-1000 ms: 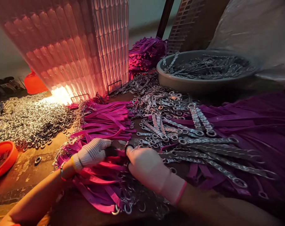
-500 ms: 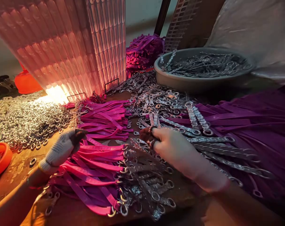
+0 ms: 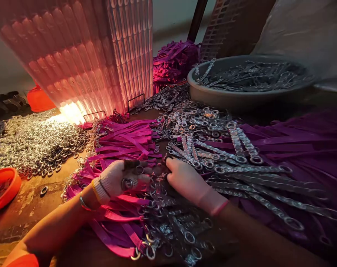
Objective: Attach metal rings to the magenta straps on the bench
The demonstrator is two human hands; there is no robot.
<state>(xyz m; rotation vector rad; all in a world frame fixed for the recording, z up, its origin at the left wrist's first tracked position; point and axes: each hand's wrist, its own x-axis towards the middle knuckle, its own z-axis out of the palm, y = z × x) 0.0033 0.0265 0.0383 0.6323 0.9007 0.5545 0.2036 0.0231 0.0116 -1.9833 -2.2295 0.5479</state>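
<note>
Left hand [image 3: 118, 180]: gloved, fingers half curled, metal rings [image 3: 128, 183] against them; can't tell if clamped. Right hand [image 3: 185, 181]: gloved, fingertips bunched, hold unclear. Magenta straps [image 3: 121, 215] under left hand, chain strips [image 3: 181, 227] off their ends. Grey basin [image 3: 229, 98], far right: full of chain strips. Orange bowl [image 3: 16, 181], left: small metal parts. Ring pile [image 3: 32, 144] on scuffed wooden table [image 3: 53, 196], backlit translucent ribbed panel [image 3: 73, 55] behind.

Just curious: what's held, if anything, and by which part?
Metal rings lie against the left hand; whether they're gripped, or the right hand holds anything, can't be told.
</note>
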